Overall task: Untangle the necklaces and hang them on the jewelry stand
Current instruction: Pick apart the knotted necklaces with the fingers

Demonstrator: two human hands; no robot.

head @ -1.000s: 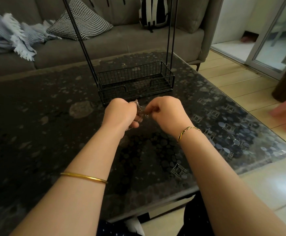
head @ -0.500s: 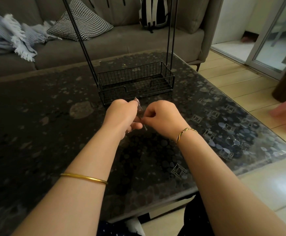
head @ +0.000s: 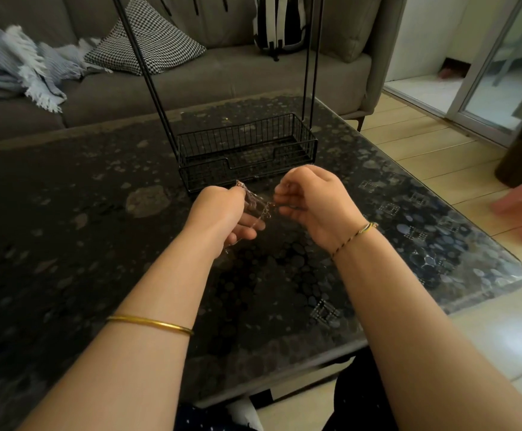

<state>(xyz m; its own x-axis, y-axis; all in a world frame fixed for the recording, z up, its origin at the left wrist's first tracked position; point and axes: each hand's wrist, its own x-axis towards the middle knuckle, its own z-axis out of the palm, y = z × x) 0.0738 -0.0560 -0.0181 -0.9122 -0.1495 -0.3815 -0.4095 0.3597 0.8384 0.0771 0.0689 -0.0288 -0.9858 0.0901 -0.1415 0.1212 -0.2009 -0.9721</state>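
Over the dark worktop, centre frame, the left hand has its grip curled round the tangled necklaces. Just right of it, the right hand pinches one strand of the clump. Untangling looks under way. The jewelry stand, behind the hands, shows nothing hung on its visible part.

Person is wearing thin plain gold bangle mid-forearm behind left hand. Slim twisted cord bracelet, gold/dark w/ bit of green, is sitting at wrist of right hand. Dark clothing w/ tiny white dots is showing at lap, btm edge.
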